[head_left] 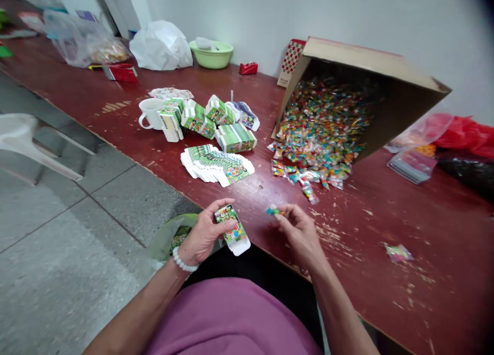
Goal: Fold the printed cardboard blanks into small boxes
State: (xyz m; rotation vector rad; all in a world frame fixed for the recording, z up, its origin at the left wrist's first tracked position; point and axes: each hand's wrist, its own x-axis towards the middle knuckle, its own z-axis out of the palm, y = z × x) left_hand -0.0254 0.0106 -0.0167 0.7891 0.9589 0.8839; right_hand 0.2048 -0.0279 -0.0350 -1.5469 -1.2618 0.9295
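My left hand [208, 229] grips a small green printed carton [233, 227], thumb across its face, with a white end flap sticking out toward me. Between the thumb and fingertips of my right hand [297, 226] is a small clear packet of colourful candy [273, 210], a little apart from the carton. A fan of flat green cartons [216, 162] lies on the table beyond my left hand. Behind it are several stacks of green cartons [198, 119]. Many candy packets [324, 128] spill from a tipped cardboard box [358, 54] beyond my right hand.
The dark red table [162, 159] runs along the wall. A white mug [151, 113], green basin [212, 55] and plastic bags [161, 45] stand farther back. One candy packet [398, 252] lies at right. Below the table edge is a bag-lined bin [164, 236]; a white stool [23, 134] is left.
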